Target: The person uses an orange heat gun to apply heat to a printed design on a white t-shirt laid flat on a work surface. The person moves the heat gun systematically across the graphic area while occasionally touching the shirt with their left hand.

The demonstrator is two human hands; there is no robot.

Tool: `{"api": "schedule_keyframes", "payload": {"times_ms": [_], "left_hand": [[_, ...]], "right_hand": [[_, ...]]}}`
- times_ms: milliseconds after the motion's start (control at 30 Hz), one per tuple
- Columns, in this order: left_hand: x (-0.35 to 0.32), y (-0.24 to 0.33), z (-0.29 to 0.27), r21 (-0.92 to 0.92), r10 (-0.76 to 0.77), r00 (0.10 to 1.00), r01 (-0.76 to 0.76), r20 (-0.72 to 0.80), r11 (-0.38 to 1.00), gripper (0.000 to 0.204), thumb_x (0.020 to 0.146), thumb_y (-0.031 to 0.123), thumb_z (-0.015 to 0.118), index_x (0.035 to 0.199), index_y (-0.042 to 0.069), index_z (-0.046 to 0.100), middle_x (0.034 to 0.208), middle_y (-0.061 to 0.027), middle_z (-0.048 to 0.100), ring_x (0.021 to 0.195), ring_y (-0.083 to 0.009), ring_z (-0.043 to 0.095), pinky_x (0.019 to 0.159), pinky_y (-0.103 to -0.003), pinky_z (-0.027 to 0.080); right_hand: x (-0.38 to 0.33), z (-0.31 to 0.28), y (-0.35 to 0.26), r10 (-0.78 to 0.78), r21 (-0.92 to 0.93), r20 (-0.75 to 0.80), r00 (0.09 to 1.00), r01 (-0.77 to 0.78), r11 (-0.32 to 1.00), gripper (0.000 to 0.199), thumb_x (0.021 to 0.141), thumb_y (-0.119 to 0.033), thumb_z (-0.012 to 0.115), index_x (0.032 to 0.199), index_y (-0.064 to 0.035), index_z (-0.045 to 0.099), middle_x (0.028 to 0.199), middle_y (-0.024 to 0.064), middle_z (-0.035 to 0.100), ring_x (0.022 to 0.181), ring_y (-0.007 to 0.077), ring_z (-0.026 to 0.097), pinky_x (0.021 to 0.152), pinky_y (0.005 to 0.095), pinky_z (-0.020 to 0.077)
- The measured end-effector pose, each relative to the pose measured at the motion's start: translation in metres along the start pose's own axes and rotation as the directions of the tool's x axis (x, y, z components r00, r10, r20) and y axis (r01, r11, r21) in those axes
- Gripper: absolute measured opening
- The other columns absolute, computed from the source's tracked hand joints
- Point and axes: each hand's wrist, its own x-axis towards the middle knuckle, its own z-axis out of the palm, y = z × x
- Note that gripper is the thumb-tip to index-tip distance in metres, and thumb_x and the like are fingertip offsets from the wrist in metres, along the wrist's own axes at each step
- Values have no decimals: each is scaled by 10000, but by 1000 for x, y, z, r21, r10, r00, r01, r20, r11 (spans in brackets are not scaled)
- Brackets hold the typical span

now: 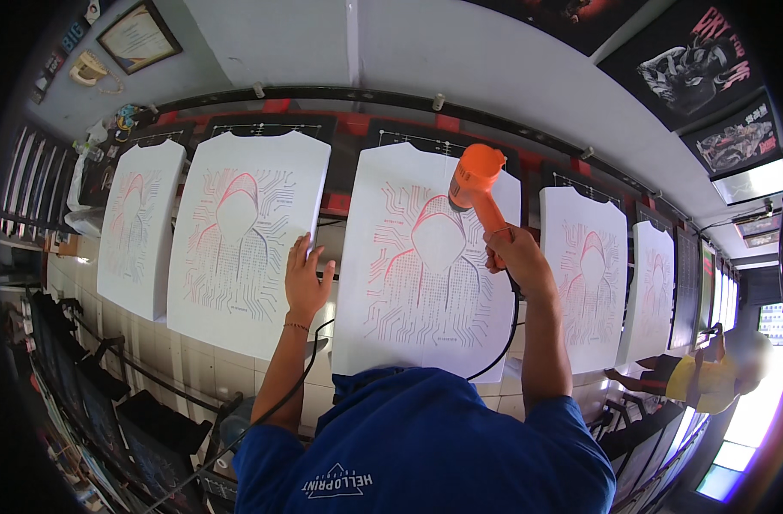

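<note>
Orange heat gun (479, 190) sits in the right hand (516, 257), whose fingers wrap tightly round its handle; the gun's round body hangs over the upper part of the middle white T-shirt (426, 283), just above the red hooded-figure print on it. A black cord (505, 338) loops down from the handle toward the near edge. Nearest of all is the person's blue shirt (426, 458), filling the bottom of the view, with both forearms rising out of it. The left hand (306, 281) lies flat with its fingers spread loosely, holding nothing, on the right edge of the neighbouring white shirt (242, 244) to the left, close to the gap between the two boards.

The work surface is a long printing table (340, 201) with red and black showing between the boards. White shirts lie stretched on it in a row, each carrying the same print of a hooded outline amid circuit lines; one more lies at far left (139, 227) and others run off to the right (584, 274), shrinking toward the rim. Below the table's near edge is pale tiled floor (199, 364), with dark racks (92, 385) at near left. Another person in a yellow top (704, 377) is at near right by bright windows. Beyond the table a grey wall (494, 60) rises, with dark printed shirts (696, 60) hung at far right and a framed picture (139, 36) at far left.
</note>
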Motion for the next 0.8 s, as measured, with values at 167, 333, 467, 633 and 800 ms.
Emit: {"api": "schedule_keyframes", "payload": {"times_ms": [167, 333, 467, 633, 800], "left_hand": [[0, -1, 2, 2, 12, 1000, -12, -9, 1000, 355, 909, 287, 627, 1128, 8, 649, 1456, -165, 467, 1345, -386, 423, 1113, -487, 353], [0, -1, 1, 2, 10, 1000, -10, -6, 1000, 344, 905, 281, 631, 1112, 7, 656, 1456, -161, 467, 1344, -385, 423, 1108, -485, 359], [0, 1, 1, 0, 2, 1000, -2, -2, 1000, 346, 906, 282, 627, 1117, 10, 655, 1457, -157, 467, 1342, -385, 424, 1104, -486, 364], [0, -3, 3, 29, 20, 1000, -19, -1, 999, 344, 906, 280, 623, 1127, 17, 653, 1459, -154, 465, 1344, -381, 423, 1106, -486, 361], [-1, -3, 4, 23, 13, 1000, -13, 2, 1000, 341, 906, 278, 625, 1129, 22, 654, 1462, -153, 463, 1351, -375, 418, 1111, -484, 356]], "right_hand": [[-8, -10, -3, 73, 10, -9, 997, -73, 997, 248, 938, -219, 605, 929, 28, 587, 707, 42, 567, 577, 129, 562, 563, 278, 480], [-15, -20, 4, 97, 12, -3, 995, -97, 995, 256, 941, -221, 607, 948, 35, 597, 719, 38, 572, 596, 120, 569, 576, 276, 486], [-22, -24, 12, 103, 18, 4, 995, -103, 995, 254, 937, -214, 612, 961, 38, 593, 723, 37, 573, 605, 121, 570, 578, 277, 486], [-37, -24, 12, 111, -14, -16, 994, -111, 994, 227, 931, -200, 615, 951, 24, 588, 723, 37, 574, 604, 123, 572, 572, 276, 484], [-47, -29, 19, 107, -12, -52, 993, -108, 994, 215, 925, -197, 622, 942, 12, 578, 723, 36, 578, 607, 121, 576, 575, 278, 488]]}}
